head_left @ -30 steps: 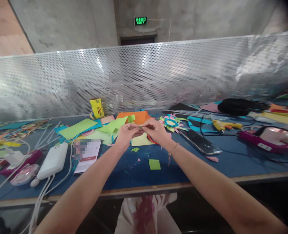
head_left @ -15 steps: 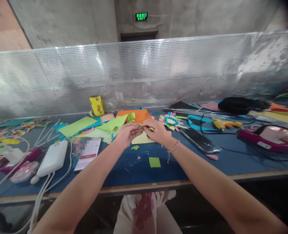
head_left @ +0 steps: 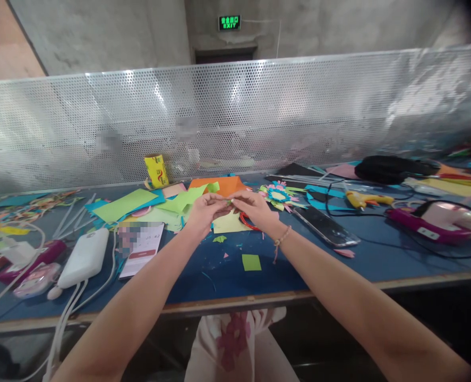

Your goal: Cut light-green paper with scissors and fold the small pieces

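My left hand (head_left: 204, 211) and my right hand (head_left: 255, 208) meet above the middle of the table, fingertips pinched together. Between them is a small green piece of paper (head_left: 230, 202), mostly hidden by the fingers. Under my right hand shows part of a red loop (head_left: 248, 222), whose kind I cannot make out. A pale yellow sheet (head_left: 228, 223) lies below the hands, with an orange sheet (head_left: 229, 185) behind them. Nearer to me are a green paper square (head_left: 251, 262) and a small green folded scrap (head_left: 220, 239). A layered paper flower (head_left: 277, 194) lies right of my right hand.
To the left are a lit phone (head_left: 143, 254), a white power bank (head_left: 84, 257) with cables, and green sheets (head_left: 126, 205). On the right lie a dark phone (head_left: 326, 227), a yellow glue gun (head_left: 366, 200) and a purple power strip (head_left: 422, 227). A perforated metal screen (head_left: 235, 116) stands behind.
The hands stay together with small finger movements, and the red loop now shows under my right hand. The view has shifted slightly; the table things have kept their places.
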`<state>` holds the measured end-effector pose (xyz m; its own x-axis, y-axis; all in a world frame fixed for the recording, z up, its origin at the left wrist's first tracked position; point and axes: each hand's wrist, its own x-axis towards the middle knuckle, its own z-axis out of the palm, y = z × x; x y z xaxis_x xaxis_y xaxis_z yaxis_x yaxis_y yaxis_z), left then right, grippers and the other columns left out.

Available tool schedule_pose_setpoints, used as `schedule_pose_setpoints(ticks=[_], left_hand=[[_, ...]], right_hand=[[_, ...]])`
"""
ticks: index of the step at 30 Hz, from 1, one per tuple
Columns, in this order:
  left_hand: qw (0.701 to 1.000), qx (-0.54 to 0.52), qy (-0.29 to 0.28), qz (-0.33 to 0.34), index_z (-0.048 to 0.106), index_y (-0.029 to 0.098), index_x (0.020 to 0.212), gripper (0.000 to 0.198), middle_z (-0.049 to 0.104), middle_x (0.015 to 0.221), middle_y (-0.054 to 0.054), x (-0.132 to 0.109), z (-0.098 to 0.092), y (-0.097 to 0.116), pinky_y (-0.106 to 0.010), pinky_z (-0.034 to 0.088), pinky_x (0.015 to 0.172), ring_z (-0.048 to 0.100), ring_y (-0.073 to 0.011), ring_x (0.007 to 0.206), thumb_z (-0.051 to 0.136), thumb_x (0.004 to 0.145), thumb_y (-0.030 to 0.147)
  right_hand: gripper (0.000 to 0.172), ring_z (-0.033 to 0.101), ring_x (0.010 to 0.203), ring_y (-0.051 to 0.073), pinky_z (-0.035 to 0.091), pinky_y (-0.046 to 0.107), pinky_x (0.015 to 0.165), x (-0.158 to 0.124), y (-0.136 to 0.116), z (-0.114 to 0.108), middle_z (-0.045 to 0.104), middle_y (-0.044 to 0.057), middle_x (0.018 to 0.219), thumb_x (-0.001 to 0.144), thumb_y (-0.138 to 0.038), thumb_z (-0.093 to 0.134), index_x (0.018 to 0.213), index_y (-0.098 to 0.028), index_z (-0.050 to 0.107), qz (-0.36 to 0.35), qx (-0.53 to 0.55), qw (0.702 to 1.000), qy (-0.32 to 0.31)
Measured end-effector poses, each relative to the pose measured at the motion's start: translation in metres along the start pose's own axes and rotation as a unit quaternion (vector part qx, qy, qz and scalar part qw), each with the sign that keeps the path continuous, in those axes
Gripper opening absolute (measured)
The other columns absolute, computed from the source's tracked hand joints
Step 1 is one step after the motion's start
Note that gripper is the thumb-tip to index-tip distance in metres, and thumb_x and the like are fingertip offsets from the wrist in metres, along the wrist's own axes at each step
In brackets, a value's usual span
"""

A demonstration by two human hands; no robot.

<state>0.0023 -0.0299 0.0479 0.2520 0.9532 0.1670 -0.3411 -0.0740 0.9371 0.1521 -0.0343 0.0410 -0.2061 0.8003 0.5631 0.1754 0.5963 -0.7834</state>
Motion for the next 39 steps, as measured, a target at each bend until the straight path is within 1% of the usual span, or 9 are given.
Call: schedule_pose_setpoints(ticks=[5,10,13,19,23,26,29,34,39], left_hand=[[0.996,0.063,0.017,0.059,0.054,0.014,0.07,0.016,0.062,0.061,0.0,0.001,0.001,-0.003,-0.029,0.051,0.067,0.061,-0.0119,0.06,0.066,0.062,0.018],[0.983,0.155,0.031,0.089,0.056,0.015,0.071,0.015,0.062,0.061,-0.002,0.003,-0.001,-0.008,-0.03,0.05,0.064,0.061,-0.0131,0.058,0.066,0.062,0.022],[0.976,0.192,0.034,0.098,0.059,0.014,0.072,0.015,0.064,0.064,-0.004,0.005,-0.002,-0.01,-0.03,0.05,0.064,0.061,-0.0141,0.06,0.066,0.062,0.024],[0.973,0.214,0.024,0.08,0.062,0.014,0.07,0.014,0.065,0.062,-0.005,0.005,-0.002,-0.011,-0.029,0.049,0.062,0.06,-0.0138,0.059,0.066,0.062,0.025],[0.965,0.252,0.012,0.074,0.066,0.015,0.066,0.01,0.064,0.06,-0.005,0.004,-0.004,-0.009,-0.027,0.046,0.059,0.058,-0.0132,0.057,0.065,0.062,0.024],[0.957,0.272,0.022,0.101,0.068,0.017,0.062,0.007,0.064,0.059,-0.004,0.005,-0.007,-0.008,-0.027,0.044,0.06,0.056,-0.0131,0.058,0.066,0.061,0.024],[0.964,0.241,0.043,0.104,0.067,0.017,0.061,0.007,0.063,0.061,-0.003,0.007,-0.009,-0.008,-0.026,0.043,0.062,0.054,-0.0121,0.058,0.068,0.059,0.024],[0.989,0.126,0.079,0.009,0.064,0.014,0.067,0.013,0.059,0.058,-0.001,0.009,-0.008,-0.008,-0.026,0.043,0.063,0.052,-0.0081,0.054,0.068,0.059,0.023],[0.997,0.055,0.057,-0.022,0.063,0.012,0.072,0.016,0.06,0.063,-0.001,0.01,-0.008,-0.011,-0.025,0.044,0.069,0.055,-0.0074,0.06,0.068,0.06,0.021]], right_hand=[[0.017,0.058,0.058,0.011,0.05,0.022,0.053,0.002,-0.002,0.005,0.064,0.002,0.066,0.071,-0.034,0.059,0.069,-0.017,0.063,0.056,0.0,0.998,0.016],[0.016,0.06,0.058,0.012,0.049,0.021,0.05,0.003,0.004,0.003,0.066,0.004,0.067,0.069,-0.032,0.061,0.069,-0.016,0.064,0.091,-0.008,0.995,0.026],[0.015,0.06,0.059,0.012,0.048,0.021,0.05,0.004,0.006,0.002,0.067,0.005,0.068,0.072,-0.029,0.058,0.071,-0.016,0.064,0.088,-0.03,0.996,0.017],[0.011,0.059,0.06,0.012,0.046,0.024,0.056,0.006,0.004,-0.001,0.066,0.003,0.064,0.071,-0.013,0.054,0.065,-0.016,0.062,0.029,-0.172,0.985,0.008],[0.011,0.059,0.055,0.012,0.046,0.023,0.053,0.007,0.004,-0.002,0.064,0.002,0.06,0.072,-0.014,0.055,0.064,-0.016,0.061,0.04,-0.181,0.983,-0.01],[0.009,0.059,0.056,0.012,0.047,0.023,0.054,0.007,0.006,-0.002,0.063,0.002,0.06,0.073,-0.016,0.055,0.066,-0.016,0.061,0.059,-0.159,0.985,-0.012],[0.011,0.06,0.059,0.012,0.049,0.024,0.055,0.008,0.007,0.0,0.063,0.004,0.064,0.077,-0.018,0.051,0.07,-0.016,0.059,0.077,-0.105,0.991,-0.025],[0.005,0.06,0.071,0.012,0.05,0.023,0.057,0.008,0.01,0.0,0.06,0.005,0.083,0.079,-0.02,0.048,0.08,-0.017,0.052,0.117,-0.037,0.992,0.0],[0.013,0.058,0.071,0.012,0.049,0.024,0.06,0.007,0.012,-0.001,0.059,0.005,0.077,0.081,-0.024,0.044,0.074,-0.017,0.051,0.144,-0.046,0.988,-0.035]])
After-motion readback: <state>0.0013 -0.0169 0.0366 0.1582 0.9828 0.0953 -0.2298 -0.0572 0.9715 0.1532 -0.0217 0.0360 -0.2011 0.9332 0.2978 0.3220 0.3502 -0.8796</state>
